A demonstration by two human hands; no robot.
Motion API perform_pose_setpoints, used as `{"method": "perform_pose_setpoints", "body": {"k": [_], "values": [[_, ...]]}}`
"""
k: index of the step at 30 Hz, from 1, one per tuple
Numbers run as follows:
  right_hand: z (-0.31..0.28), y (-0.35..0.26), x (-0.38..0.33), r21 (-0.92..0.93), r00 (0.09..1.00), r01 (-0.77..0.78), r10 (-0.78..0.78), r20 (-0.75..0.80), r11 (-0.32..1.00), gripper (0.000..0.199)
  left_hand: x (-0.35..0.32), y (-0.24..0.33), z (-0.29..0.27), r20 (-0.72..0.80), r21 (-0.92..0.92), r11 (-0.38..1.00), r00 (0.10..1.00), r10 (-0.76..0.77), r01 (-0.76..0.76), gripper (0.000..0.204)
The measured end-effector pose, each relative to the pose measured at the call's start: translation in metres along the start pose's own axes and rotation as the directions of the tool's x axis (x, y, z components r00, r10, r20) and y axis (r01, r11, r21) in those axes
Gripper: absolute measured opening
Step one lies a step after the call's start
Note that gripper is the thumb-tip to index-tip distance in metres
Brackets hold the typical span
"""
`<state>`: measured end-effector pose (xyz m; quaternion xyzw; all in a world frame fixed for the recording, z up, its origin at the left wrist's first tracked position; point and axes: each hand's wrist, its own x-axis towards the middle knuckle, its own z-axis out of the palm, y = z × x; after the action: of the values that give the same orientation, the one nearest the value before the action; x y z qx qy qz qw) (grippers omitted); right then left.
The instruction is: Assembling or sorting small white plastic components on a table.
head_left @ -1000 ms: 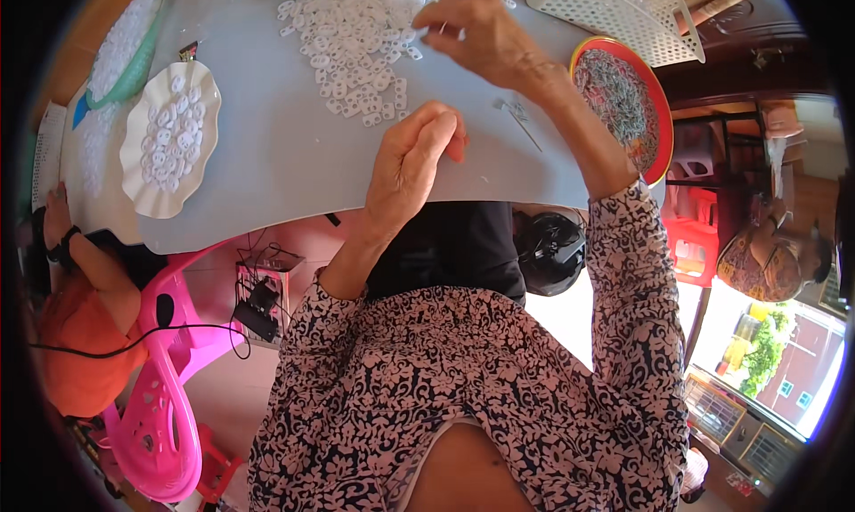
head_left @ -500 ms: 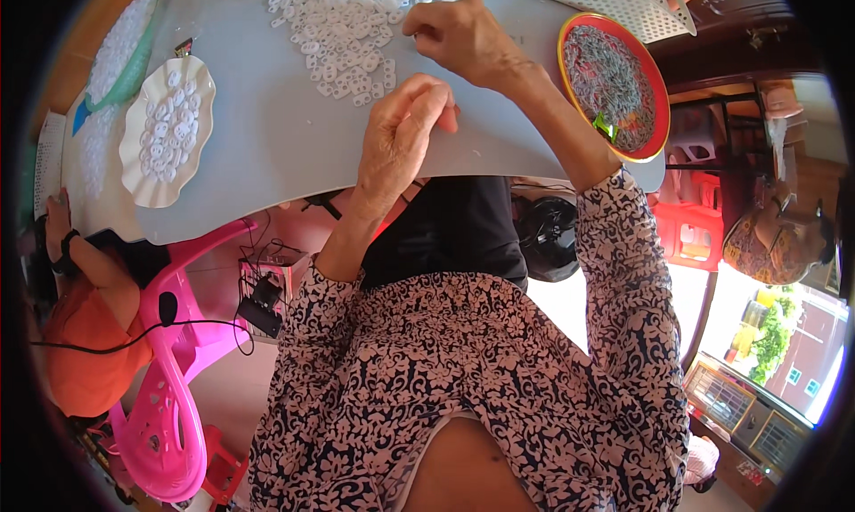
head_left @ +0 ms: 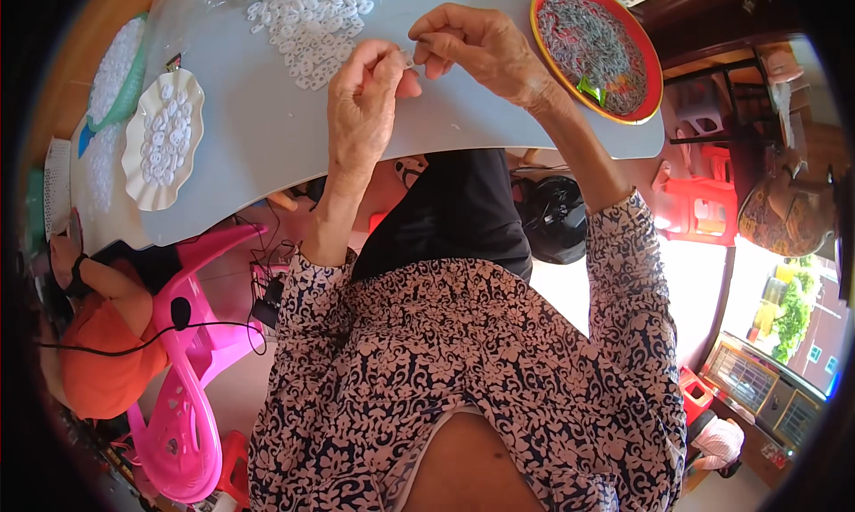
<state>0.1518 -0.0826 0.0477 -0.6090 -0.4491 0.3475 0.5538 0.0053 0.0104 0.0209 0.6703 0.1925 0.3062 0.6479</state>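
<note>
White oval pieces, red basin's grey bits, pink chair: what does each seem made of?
White pieces: probably smooth plastic, by their uniform rounded shapes. Grey bits: perhaps dull metal; thin, wiry, too small for certainty. Pink chair: likely glossy plastic; highlights, moulded cutouts.

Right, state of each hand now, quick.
Left hand: closed, pinching a small pale piece.
Right hand: curled closed; whether it holds anything cannot be told.

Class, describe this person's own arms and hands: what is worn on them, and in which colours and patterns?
The left hand and right hand wear no gloves, and neither wrist shows a watch or bracelet. The left sleeve and right sleeve match: pale pinkish flowers and curls on a dark ground, ending partway down the forearms.
</note>
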Motion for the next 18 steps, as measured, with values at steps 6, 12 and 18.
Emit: {"method": "perform_pose_setpoints", "body": {"k": [6,12,18], "values": [[0.003,-0.002,-0.007,-0.163,0.999,0.028,-0.031,-0.018,0.986,0.014,-0.001,-0.008,0.01,-0.038,-0.112,0.993,0.999,0.032,-0.036,0.021],[0.006,-0.006,-0.007,-0.257,0.999,-0.008,-0.003,-0.041,0.966,0.015,-0.001,-0.007,0.006,-0.007,-0.088,0.996,1.0,0.017,-0.017,0.018],[-0.027,0.003,0.015,-0.578,0.964,0.086,-0.215,-0.158,0.811,0.016,-0.005,0.004,0.009,0.094,0.064,0.998,0.996,-0.004,-0.002,0.009]]}}
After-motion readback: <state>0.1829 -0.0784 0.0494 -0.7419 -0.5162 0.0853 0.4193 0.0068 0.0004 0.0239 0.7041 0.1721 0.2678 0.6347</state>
